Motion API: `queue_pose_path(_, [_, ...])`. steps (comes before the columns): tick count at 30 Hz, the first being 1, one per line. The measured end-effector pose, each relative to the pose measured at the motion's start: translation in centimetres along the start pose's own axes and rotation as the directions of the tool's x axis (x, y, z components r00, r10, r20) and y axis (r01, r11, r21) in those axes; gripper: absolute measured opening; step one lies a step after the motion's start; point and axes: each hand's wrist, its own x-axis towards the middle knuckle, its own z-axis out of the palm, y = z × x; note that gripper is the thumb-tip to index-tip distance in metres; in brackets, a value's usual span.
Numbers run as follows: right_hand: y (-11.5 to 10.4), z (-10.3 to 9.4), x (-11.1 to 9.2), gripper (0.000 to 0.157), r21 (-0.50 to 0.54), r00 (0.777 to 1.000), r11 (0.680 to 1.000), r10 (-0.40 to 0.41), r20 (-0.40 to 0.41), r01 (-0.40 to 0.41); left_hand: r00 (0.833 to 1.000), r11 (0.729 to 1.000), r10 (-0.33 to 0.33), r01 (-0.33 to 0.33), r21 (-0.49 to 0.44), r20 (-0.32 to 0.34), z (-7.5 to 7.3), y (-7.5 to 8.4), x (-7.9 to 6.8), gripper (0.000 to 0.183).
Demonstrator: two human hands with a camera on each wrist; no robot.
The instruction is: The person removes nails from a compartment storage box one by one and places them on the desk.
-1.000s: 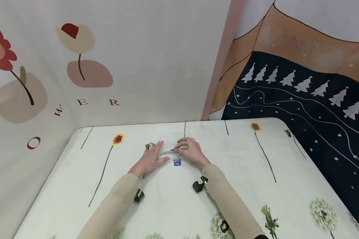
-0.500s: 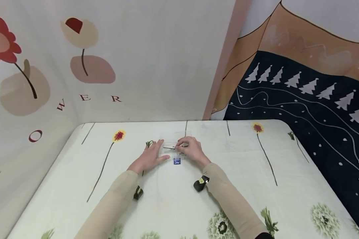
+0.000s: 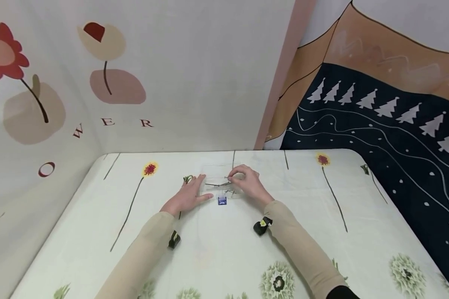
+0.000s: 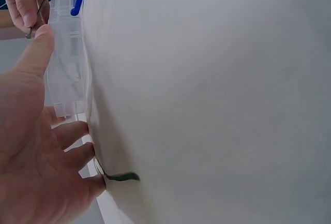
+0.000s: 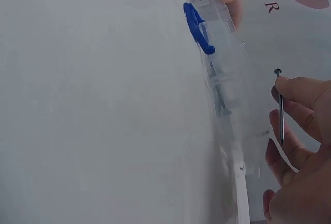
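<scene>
A clear plastic box (image 5: pixel 227 63) with a blue latch (image 3: pixel 222 201) sits on the table, several thin dark nails (image 3: pixel 230 192) showing in its near right part. Another dark nail (image 3: pixel 211 185) shows further left. My left hand (image 3: pixel 187 197) lies at the box's left side with straight, spread fingers; its thumb is against the box in the left wrist view. Over the box's right side, my right hand (image 3: pixel 247 182) pinches a nail (image 5: pixel 281 110) near its head between thumb and finger. That nail points downward in the right wrist view.
The table is covered by a white cloth (image 3: pixel 209 249) printed with flowers. A pale curtain (image 3: pixel 194 83) with flower prints rises behind its far edge, and a dark cloth with white trees (image 3: pixel 389 124) hangs at the right.
My right hand has moved to the right over the box, uncovering nails near the latch. The left hand has stayed in place beside the box.
</scene>
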Motion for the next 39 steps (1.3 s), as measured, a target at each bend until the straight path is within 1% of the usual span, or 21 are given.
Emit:
queue_pose_path(2, [0.1,-0.4,0.0,0.005,0.005,1.000,1.000,-0.006,-0.014,0.006,1.000,1.000,0.005,-0.005,-0.003,-0.004,-0.1,0.0,0.0,0.085])
queue_pose_path(9, [0.7,-2.5,-0.4,0.005,0.063,0.998,0.998,0.011,-0.058,-0.007,1.000,0.999,0.013,-0.013,-0.035,0.003,-0.1,0.0,-0.1,0.086])
queue_pose_path(12, [1.0,-3.5,-0.6,0.006,0.052,0.997,0.999,0.003,-0.075,0.001,1.000,0.999,0.013,-0.014,-0.037,-0.002,-0.1,0.1,-0.2,0.085])
queue_pose_path(16, [1.5,-4.7,-0.7,0.006,0.038,0.998,0.999,0.003,-0.070,0.000,1.000,0.999,0.014,-0.015,-0.039,-0.005,-0.1,0.2,-0.2,0.085])
queue_pose_path(19, [1.9,-6.0,-0.8,0.007,0.051,0.997,0.999,0.003,-0.077,0.001,1.000,0.999,0.013,-0.013,-0.033,-0.005,-0.1,0.2,-0.3,0.085])
queue_pose_path(20, [1.4,-6.5,-1.1,0.007,0.056,0.996,0.998,0.004,-0.084,0.001,1.000,0.999,0.014,-0.014,-0.029,-0.005,-0.1,0.3,-0.3,0.085])
queue_pose_path(24, [1.6,-8.3,-1.3,0.009,0.068,0.996,0.998,-0.002,-0.092,0.008,1.000,1.000,0.014,-0.014,-0.017,-0.002,-0.2,0.3,-0.2,0.085])
queue_pose_path(26, [1.6,-9.0,-1.5,0.009,0.048,0.995,0.999,0.003,-0.095,0.002,1.000,1.000,0.011,-0.011,-0.023,0.002,-0.2,0.3,-0.2,0.086])
queue_pose_path(27, [2.2,-9.2,-1.3,0.008,0.035,0.996,0.999,0.004,-0.094,-0.001,1.000,1.000,0.012,-0.012,-0.025,0.001,-0.2,0.3,-0.2,0.086])
queue_pose_path(28, [2.3,-9.5,-1.4,0.007,0.012,0.996,1.000,0.005,-0.092,-0.004,1.000,1.000,0.012,-0.012,-0.028,0.002,-0.2,0.3,-0.2,0.086])
queue_pose_path(32, [2.6,-10.7,-1.8,0.007,-0.043,0.997,0.999,0.027,-0.067,-0.030,1.000,0.999,0.015,-0.015,-0.029,-0.001,-0.1,0.3,-0.1,0.086])
queue_pose_path(39, [3.3,-12.7,-3.0,0.011,-0.086,0.994,0.991,0.096,-0.046,-0.100,1.000,1.000,0.018,-0.019,-0.025,-0.008,-0.1,0.3,-0.1,0.085])
